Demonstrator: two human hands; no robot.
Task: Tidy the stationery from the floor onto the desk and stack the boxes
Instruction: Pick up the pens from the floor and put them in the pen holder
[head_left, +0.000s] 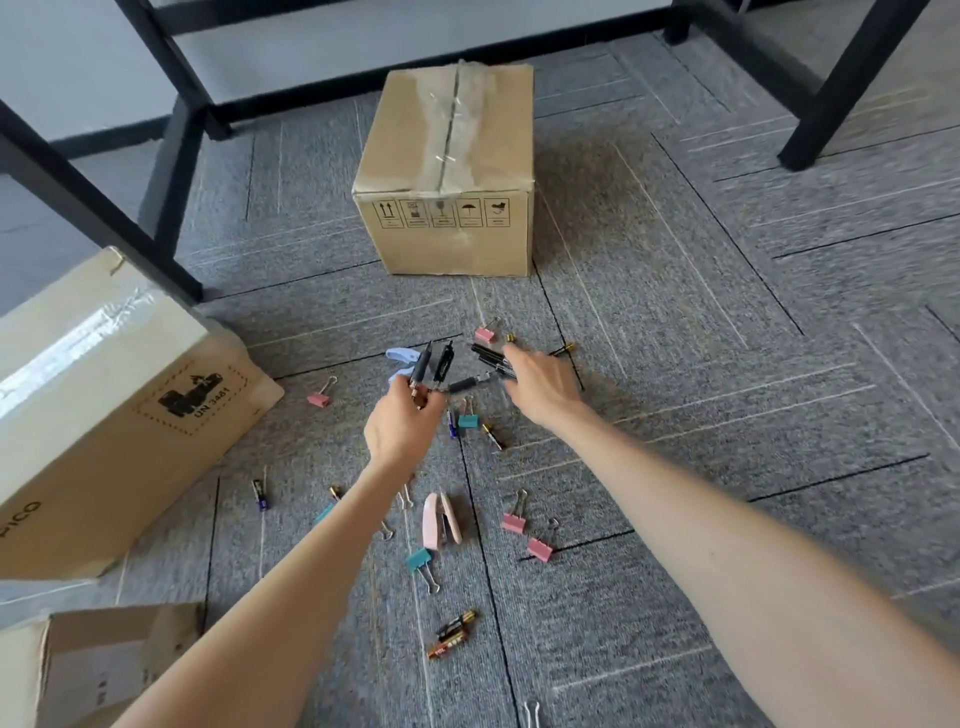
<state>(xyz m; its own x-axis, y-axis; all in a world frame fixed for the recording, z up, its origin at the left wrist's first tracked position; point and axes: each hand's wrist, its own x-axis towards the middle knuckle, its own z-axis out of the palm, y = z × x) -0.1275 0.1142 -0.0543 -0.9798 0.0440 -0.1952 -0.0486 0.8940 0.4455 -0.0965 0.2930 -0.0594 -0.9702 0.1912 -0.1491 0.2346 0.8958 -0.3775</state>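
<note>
Stationery lies scattered on the grey carpet. My left hand (402, 423) is shut on a couple of black pens (434, 366) that stick up from its fingers, just in front of a light blue stapler (401, 357). My right hand (540, 382) reaches over more black pens (491, 358) on the floor, its fingers touching them; whether it grips one I cannot tell. Nearer me lie a pink stapler (440, 519), pink binder clips (539, 548), teal binder clips (418, 560) and batteries (451, 635). A taped cardboard box (449, 171) stands beyond.
A large cardboard box (104, 410) lies tilted at the left, and an open box (78, 665) sits at the bottom left. Black desk legs (171, 171) stand at the left and another black leg (836, 83) at the top right.
</note>
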